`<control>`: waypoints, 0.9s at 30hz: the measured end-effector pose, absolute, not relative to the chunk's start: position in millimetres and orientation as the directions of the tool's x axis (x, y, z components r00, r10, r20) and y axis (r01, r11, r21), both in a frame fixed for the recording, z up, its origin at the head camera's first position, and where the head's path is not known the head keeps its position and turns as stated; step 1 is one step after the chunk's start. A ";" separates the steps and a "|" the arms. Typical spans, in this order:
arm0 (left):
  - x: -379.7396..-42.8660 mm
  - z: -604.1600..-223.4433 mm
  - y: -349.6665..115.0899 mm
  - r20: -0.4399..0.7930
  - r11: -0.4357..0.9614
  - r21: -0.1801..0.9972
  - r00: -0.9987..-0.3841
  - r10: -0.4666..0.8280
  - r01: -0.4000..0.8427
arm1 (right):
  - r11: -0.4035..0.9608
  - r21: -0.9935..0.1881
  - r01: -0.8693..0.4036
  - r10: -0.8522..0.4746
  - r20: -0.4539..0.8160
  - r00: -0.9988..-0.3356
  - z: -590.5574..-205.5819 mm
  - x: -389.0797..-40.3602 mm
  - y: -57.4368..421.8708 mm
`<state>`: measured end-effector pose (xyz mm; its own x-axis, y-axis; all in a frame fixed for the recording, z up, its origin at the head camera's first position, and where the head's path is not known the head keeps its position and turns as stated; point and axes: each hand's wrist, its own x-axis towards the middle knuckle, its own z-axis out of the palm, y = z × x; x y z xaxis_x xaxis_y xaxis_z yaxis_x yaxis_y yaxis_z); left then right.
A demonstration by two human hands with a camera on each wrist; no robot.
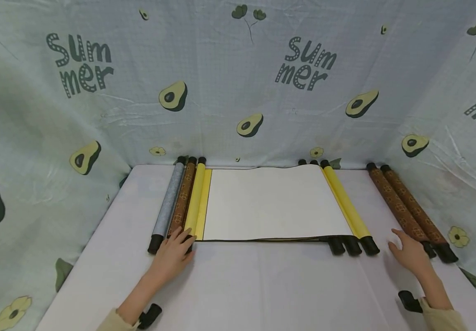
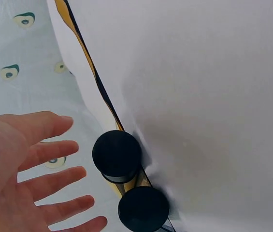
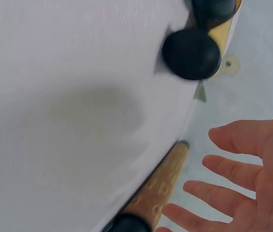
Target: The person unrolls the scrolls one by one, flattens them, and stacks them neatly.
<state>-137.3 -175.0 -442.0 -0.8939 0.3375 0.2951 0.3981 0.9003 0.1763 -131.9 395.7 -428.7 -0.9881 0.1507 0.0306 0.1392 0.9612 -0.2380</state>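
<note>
An unrolled scroll with a blank white sheet (image 1: 275, 202) lies on the table, a yellow roll (image 1: 349, 207) at its right end and another yellow roll (image 1: 195, 197) at its left. My left hand (image 1: 171, 255) hovers at the near ends of the left rolls, covering some of their black knobs. In the left wrist view its fingers are spread and relaxed beside a black knob (image 2: 117, 153), gripping nothing. My right hand (image 1: 412, 253) is between the yellow roll and two brown patterned rolls, close to the nearer brown roll (image 1: 399, 207). Its fingers (image 3: 218, 195) are extended and hold nothing.
A grey roll (image 1: 169, 200) and a brown roll (image 1: 185, 195) lie left of the left yellow roll. Further black knobs (image 1: 336, 245) stick out at the sheet's near right corner. Avocado-print cloth (image 1: 209, 59) hangs behind and beside the white table (image 1: 262, 285).
</note>
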 end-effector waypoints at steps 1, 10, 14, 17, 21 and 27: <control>-136.8 -442.4 -173.9 0.309 0.894 0.179 -0.886 0.345 0.411 | 0.957 -0.238 0.165 0.173 0.014 -0.985 -427.8 -131.4 401.3; -128.3 -452.2 -166.2 0.336 0.780 0.195 -0.787 0.517 0.595 | 0.929 -0.231 0.290 0.286 -0.054 -0.957 -426.8 -128.2 446.6; -122.7 -454.1 -161.5 0.352 0.722 0.119 -0.709 0.611 0.681 | 0.922 -0.224 0.315 0.314 -0.042 -0.949 -429.1 -132.0 459.4; -118.7 -454.8 -157.3 0.346 0.678 0.053 -0.650 0.676 0.733 | 0.914 -0.225 0.338 0.334 -0.057 -0.941 -430.9 -135.2 468.4; -113.5 -457.2 -152.5 0.314 0.633 -0.003 -0.601 0.735 0.774 | 0.906 -0.214 0.365 0.355 -0.084 -0.931 -432.4 -137.5 479.3; -108.1 -458.1 -147.0 0.268 0.615 -0.019 -0.589 0.763 0.788 | 0.892 -0.219 0.397 0.373 -0.143 -0.917 -434.8 -142.1 488.2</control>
<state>-108.1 -147.0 -458.1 -0.5889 0.7625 0.2680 0.7880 0.6154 -0.0194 -142.1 488.2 -434.8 -0.9169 0.3727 -0.1429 0.3965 0.8916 -0.2189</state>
